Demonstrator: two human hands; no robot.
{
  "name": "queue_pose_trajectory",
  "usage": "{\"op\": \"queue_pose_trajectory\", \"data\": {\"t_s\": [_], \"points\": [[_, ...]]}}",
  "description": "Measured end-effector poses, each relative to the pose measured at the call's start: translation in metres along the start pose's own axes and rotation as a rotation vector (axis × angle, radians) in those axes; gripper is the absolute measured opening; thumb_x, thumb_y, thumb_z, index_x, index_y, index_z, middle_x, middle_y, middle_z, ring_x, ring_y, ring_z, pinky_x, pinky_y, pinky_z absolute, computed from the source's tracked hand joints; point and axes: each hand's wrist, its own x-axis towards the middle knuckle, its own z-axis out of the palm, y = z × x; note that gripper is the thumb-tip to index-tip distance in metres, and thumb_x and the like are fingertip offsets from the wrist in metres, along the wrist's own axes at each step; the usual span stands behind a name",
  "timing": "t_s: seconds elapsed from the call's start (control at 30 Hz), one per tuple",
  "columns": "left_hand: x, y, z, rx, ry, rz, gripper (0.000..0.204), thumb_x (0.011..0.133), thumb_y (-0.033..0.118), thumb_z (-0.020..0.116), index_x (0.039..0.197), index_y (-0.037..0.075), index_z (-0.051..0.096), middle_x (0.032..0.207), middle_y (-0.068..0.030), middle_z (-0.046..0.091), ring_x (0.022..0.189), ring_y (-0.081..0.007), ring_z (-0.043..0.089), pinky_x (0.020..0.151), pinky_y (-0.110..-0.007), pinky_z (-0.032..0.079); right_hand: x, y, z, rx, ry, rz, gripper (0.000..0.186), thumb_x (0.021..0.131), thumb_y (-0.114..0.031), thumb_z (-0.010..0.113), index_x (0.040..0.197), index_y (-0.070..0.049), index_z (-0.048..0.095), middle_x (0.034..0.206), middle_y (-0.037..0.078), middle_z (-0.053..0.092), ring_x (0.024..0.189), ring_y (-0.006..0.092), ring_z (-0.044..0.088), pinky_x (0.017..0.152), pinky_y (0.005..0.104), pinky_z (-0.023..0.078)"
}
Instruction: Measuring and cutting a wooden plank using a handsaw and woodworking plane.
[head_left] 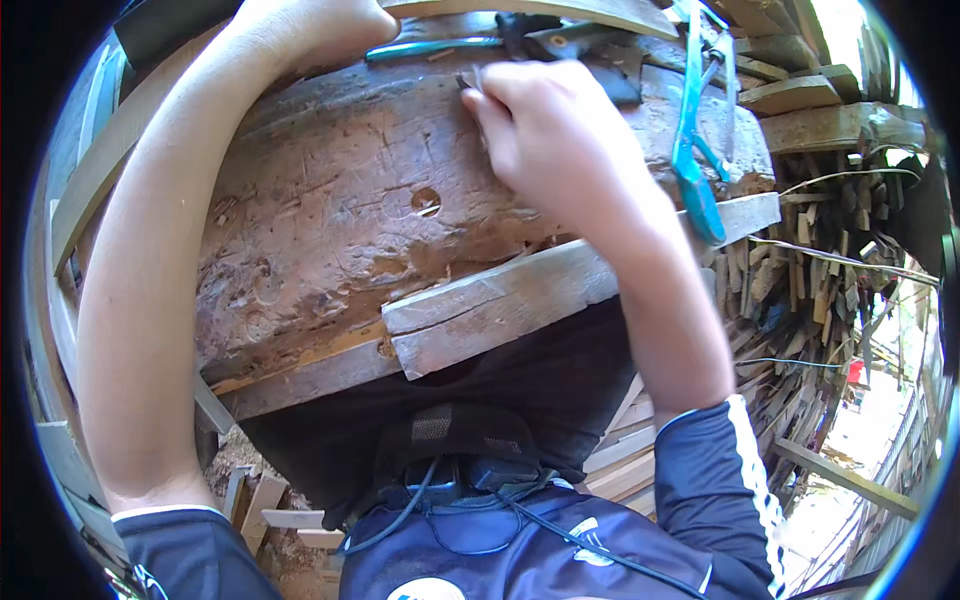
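My right hand point(550, 120) is over the worn wooden workbench point(330, 200), its fingers closed in a pinch. A small dark tip point(464, 82) pokes out between thumb and forefinger; what kind of thing it is I cannot make out. At the upper left, my left hand point(345, 22) lies at the picture's top edge, its fingers hidden. Close to it is a thin teal tool point(435, 48) lying along the bench's far side. A pale wooden strip point(540, 8) runs across the top, beside my left hand.
A saw with a teal frame point(690, 150) lies at the bench's right end. Dark tools point(570, 42) sit at the back. A grey board point(500, 310) edges the near side, and a round hole point(426, 203) pierces the top. Stacked wood offcuts point(790, 280) fill the right.
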Motion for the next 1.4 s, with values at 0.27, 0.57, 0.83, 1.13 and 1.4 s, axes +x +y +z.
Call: {"op": "queue_pose_trajectory", "data": {"t_s": [0.27, 0.57, 0.83, 1.13, 1.4], "points": [[0.005, -0.051, 0.030, 0.024, 0.223, 0.153, 0.067, 0.077, 0.019, 0.070, 0.138, -0.003, 0.056, 0.118, -0.0294, 0.068, 0.112, -0.0408, 0.067, 0.103, -0.043, 0.051, 0.080, -0.017, -0.055, 0.105, 0.082, 0.339, 0.027, 0.096, -0.013, 0.057, 0.084, 0.009, 0.068, 0.088, 0.033, 0.069, 0.090, 0.0459, 0.071, 0.081, 0.0493, 0.057], [-0.002, -0.009, -0.013, 0.028, -0.042, 0.023, 0.049, 0.075, 0.022, 0.071, 0.116, -0.004, 0.066, 0.108, -0.0237, 0.073, 0.107, -0.0351, 0.070, 0.095, -0.043, 0.056, 0.110, 0.019, -0.022, -0.056, 0.016, 0.158, 0.027, 0.095, -0.017, 0.060, 0.085, 0.006, 0.070, 0.085, 0.030, 0.070, 0.086, 0.0446, 0.070, 0.084, 0.0503, 0.055], [-0.008, -0.018, 0.015, 0.172, 0.208, 0.111, 0.047, 0.076, 0.023, 0.069, 0.116, -0.003, 0.067, 0.109, -0.0223, 0.074, 0.107, -0.0335, 0.071, 0.094, -0.041, 0.057, 0.156, 0.048, 0.006, -0.308, -0.110, -0.046, 0.029, 0.095, -0.020, 0.057, 0.094, 0.004, 0.073, 0.089, 0.027, 0.072, 0.092, 0.0435, 0.070, 0.087, 0.0487, 0.055], [-0.027, -0.045, 0.005, -0.388, 0.330, 0.587, 0.042, 0.078, 0.026, 0.070, 0.111, 0.000, 0.070, 0.111, -0.0192, 0.075, 0.109, -0.0300, 0.071, 0.094, -0.039, 0.057, 0.105, -0.008, -0.024, -0.168, 0.051, 0.135, 0.022, 0.094, -0.016, 0.062, 0.087, 0.004, 0.070, 0.083, 0.029, 0.069, 0.085, 0.0451, 0.070, 0.078, 0.0510, 0.055], [-0.012, -0.015, -0.010, 0.029, -0.056, 0.080, 0.044, 0.079, 0.027, 0.071, 0.112, -0.001, 0.070, 0.111, -0.0198, 0.075, 0.109, -0.0301, 0.071, 0.095, -0.040, 0.057, 0.123, 0.033, -0.002, -0.213, 0.113, 0.059, 0.024, 0.093, -0.017, 0.063, 0.083, 0.004, 0.070, 0.082, 0.029, 0.068, 0.084, 0.0450, 0.070, 0.079, 0.0512, 0.055]]}}
